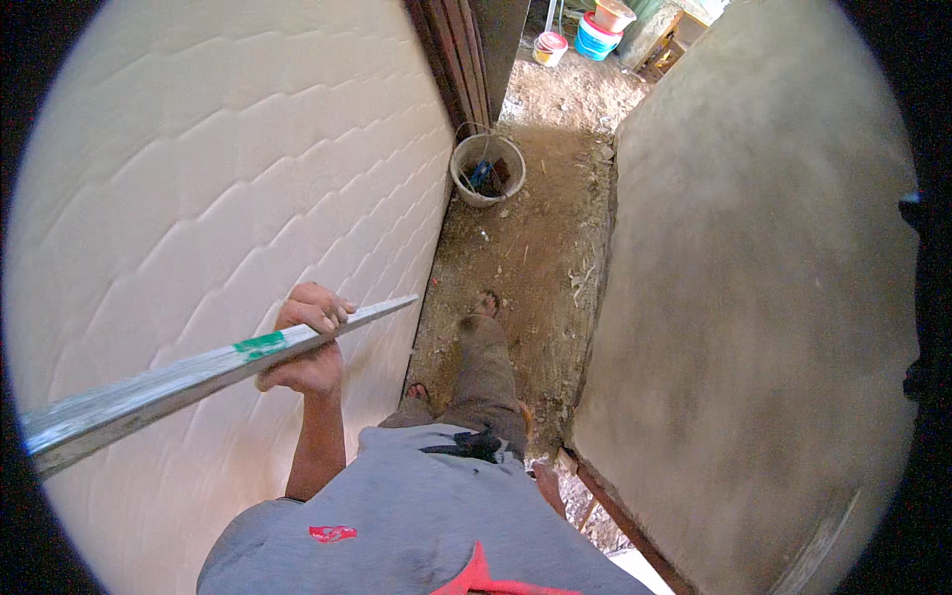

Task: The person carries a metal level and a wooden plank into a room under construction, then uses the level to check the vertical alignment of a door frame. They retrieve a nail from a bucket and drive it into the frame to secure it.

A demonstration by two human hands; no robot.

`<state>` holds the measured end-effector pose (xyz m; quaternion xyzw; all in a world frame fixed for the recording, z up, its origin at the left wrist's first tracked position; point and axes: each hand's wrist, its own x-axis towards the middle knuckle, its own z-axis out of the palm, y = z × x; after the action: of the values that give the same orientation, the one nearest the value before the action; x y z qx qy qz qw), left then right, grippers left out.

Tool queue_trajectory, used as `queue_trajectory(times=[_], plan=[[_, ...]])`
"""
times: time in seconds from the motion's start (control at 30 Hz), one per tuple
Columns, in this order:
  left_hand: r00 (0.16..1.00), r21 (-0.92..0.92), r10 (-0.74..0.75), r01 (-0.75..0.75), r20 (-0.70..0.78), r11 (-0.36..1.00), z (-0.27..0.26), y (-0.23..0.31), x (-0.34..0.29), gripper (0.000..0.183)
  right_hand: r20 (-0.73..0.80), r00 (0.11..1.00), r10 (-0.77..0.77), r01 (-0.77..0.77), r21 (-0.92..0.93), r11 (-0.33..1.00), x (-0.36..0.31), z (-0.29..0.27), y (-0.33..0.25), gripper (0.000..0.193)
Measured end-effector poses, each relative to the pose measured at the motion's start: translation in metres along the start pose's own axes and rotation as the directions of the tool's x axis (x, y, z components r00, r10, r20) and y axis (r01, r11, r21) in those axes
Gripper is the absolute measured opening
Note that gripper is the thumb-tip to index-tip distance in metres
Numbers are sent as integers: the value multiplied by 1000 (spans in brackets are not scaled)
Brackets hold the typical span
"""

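My left hand (307, 337) is closed around a long metal straightedge (188, 372), a flat silvery bar with a green patch. The bar slants from the left rim of the view up to the right, ending in front of the base of a white wall (248, 178) with a wavy raised pattern. The thumb side of the hand shows, with the fingers curled over the bar. A piece of my right forearm (548, 488) shows beside my grey shirt, at the lower right; the right hand itself cannot be seen.
A dirty bucket (486, 193) holding tools stands at the wall's far end. A plastered grey wall (754, 297) rises on the right. Between them runs a narrow dirt floor (540, 248) under my feet. Farther off are a blue bucket (595, 42) and a smaller white bucket (548, 52).
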<state>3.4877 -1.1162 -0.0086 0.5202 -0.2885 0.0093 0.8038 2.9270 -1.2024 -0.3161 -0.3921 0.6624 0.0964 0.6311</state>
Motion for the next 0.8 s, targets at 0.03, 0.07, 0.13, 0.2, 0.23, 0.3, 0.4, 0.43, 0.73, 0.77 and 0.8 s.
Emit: queue_trajectory(times=[0.03, 0.07, 0.13, 0.2, 0.23, 0.3, 0.4, 0.43, 0.73, 0.77, 0.8], plan=[[1000, 20, -13, 12, 9, 1000, 1, -24, 7, 90, 10, 999, 49, -49, 24, 999, 12, 3, -19, 35], [1000, 51, -21, 20, 19, 998, 9, -37, 6, 87, 19, 999, 51, -51, -33, 998, 26, -3, -36, 38], [987, 101, -146, 139, 64, 985, 15, -77, 18, 68, 21, 999, 46, -41, -193, 980, 62, -20, -87, 43], [966, 160, -253, 241, 54, 957, 28, -130, 36, 53, 5, 1000, 27, -22, -389, 921, 106, -43, -150, 48], [946, 197, -325, 315, 20, 929, 37, -153, 36, 45, -3, 1000, 15, -15, -513, 859, 130, -54, -184, 51], [870, 279, -488, 489, -77, 827, 54, -199, 38, 36, -50, 998, -37, -10, -721, 692, 179, -67, -274, 56], [724, 405, -649, 680, -235, 612, 85, -260, 37, 28, 7, 961, -277, 201, -706, 680, 234, -59, -442, 64], [720, 450, -644, 680, -259, 579, 94, -282, 39, 27, 27, 925, -380, 305, -650, 696, 247, -44, -500, 65], [398, 521, -698, 853, -595, 42, 110, -472, -25, 33, 264, 964, -33, 53, -70, 996, 385, 125, -715, 61], [366, 457, -681, 888, -634, 51, 109, -495, -43, 34, 207, 975, 82, -49, -161, 986, 417, 147, -713, 61], [303, 425, -697, 905, -650, -3, 104, -513, -64, 36, 292, 953, 82, -42, -141, 989, 445, 163, -705, 61]])
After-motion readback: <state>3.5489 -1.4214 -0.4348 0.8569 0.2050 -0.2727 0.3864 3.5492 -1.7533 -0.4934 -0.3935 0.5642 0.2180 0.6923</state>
